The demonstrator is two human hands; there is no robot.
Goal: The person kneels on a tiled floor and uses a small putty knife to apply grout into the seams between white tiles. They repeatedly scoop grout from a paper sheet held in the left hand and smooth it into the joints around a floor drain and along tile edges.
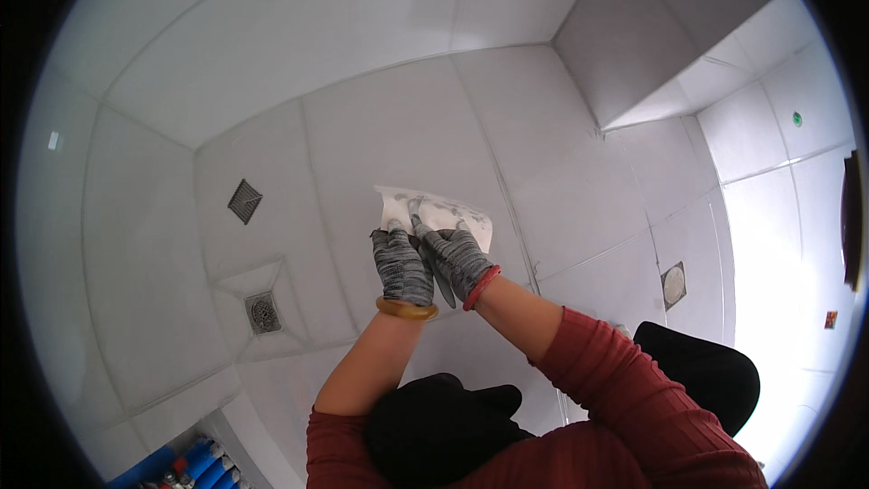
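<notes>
Both my hands wear grey knitted gloves and meet in front of me, over pale grey floor tiles (pixel 389 136). Between them is a thin white sheet (pixel 391 208) with grey smudges, slightly curved; whether it is paper or plastic I cannot tell. My left hand (pixel 403 267) grips its near left edge, closed. Closed as well, my right hand (pixel 460 258) holds the sheet's near edge to the right, its fingers partly overlapping the left ones. A narrow dark grey shape (pixel 445 288) sticks out below the gloves; what it is stays unclear.
Two square drain grates, one darker (pixel 244 201) and one in a sunken tile (pixel 262 312), lie to the left. A round-centred cover (pixel 673 285) sits at right. A boxed-out wall (pixel 634 45) juts in. Blue objects (pixel 208 466) fill the lower left; a black rounded shape (pixel 697 376) is nearby.
</notes>
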